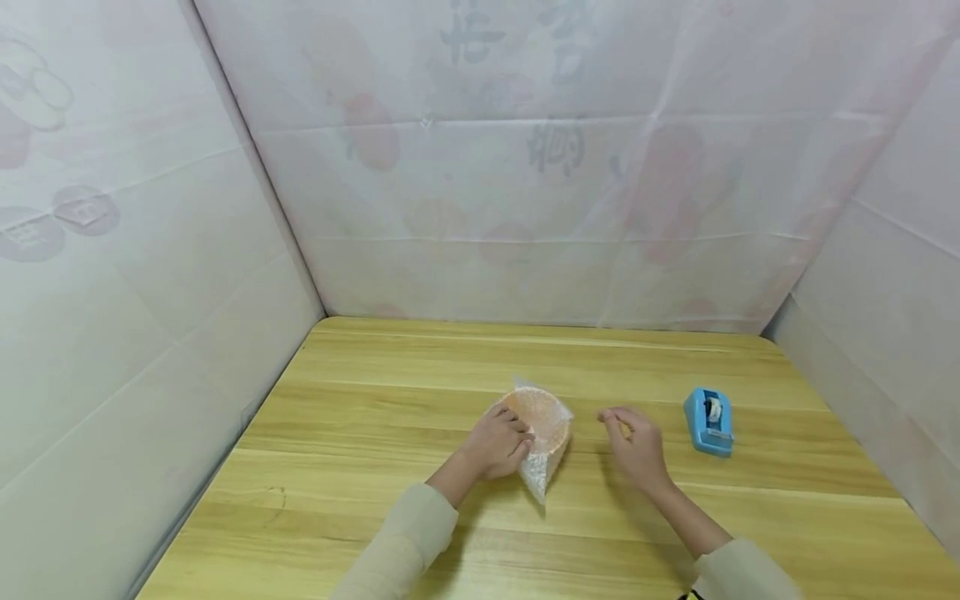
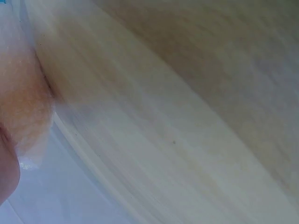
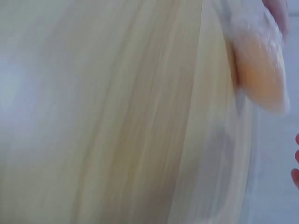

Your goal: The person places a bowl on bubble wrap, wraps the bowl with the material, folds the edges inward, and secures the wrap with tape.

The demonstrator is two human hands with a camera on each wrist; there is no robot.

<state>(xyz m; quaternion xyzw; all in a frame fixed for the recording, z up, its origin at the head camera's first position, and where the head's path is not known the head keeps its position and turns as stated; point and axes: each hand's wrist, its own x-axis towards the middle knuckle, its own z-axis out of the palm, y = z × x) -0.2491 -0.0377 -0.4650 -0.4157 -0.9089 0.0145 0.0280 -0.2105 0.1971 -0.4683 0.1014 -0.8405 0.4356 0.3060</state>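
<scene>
An orange bowl (image 1: pixel 551 417) wrapped in clear bubble wrap (image 1: pixel 538 477) is at the middle of the table, a loose corner of wrap pointing toward me. My left hand (image 1: pixel 495 442) grips its left side, fingers over the rim. The left wrist view catches the wrapped bowl (image 2: pixel 28 100) at its left edge. To the right of the bowl and apart from it is my right hand (image 1: pixel 637 446), its fingers curled and thumb near the index fingertip. Whether something thin lies between them I cannot tell. The right wrist view shows the bowl (image 3: pixel 261 70) blurred, and a few fingertips (image 3: pixel 296 175).
A blue tape dispenser (image 1: pixel 708 423) with a white roll stands to the right of my right hand. The wooden table (image 1: pixel 337 442) has rounded far corners. Pale printed sheets (image 1: pixel 480 208) hang behind it and on both sides.
</scene>
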